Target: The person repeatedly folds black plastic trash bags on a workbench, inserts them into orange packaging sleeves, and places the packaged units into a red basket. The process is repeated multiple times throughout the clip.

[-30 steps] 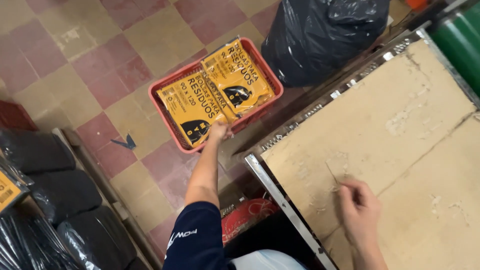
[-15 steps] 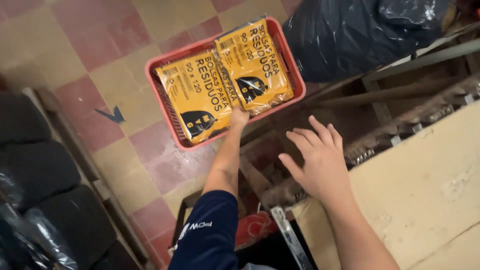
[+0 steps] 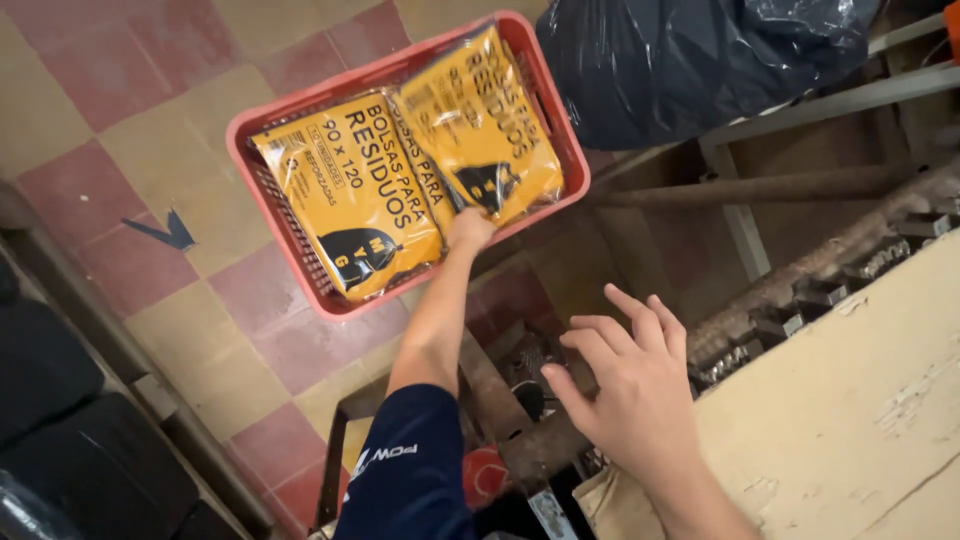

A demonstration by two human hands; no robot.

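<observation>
A red plastic basket stands on the tiled floor and holds two yellow flat packages of bags. My left hand, on an arm in a dark blue sleeve, reaches down to the basket's near rim. Its fingers are curled on the lower edge of the right yellow package. The left yellow package lies beside it, partly under it. My right hand hovers with fingers spread and nothing in it, above a metal frame next to the cream table top.
A big black filled plastic bag sits behind the basket on the right. Metal bars and a toothed rail run under the table edge. Dark bundles lie at the left along a floor rail. A blue mark is on the tiles.
My right hand has left the table top and moved left, over the metal frame, fingers spread. My left hand stays at the basket's packages. The view has come closer to the basket.
</observation>
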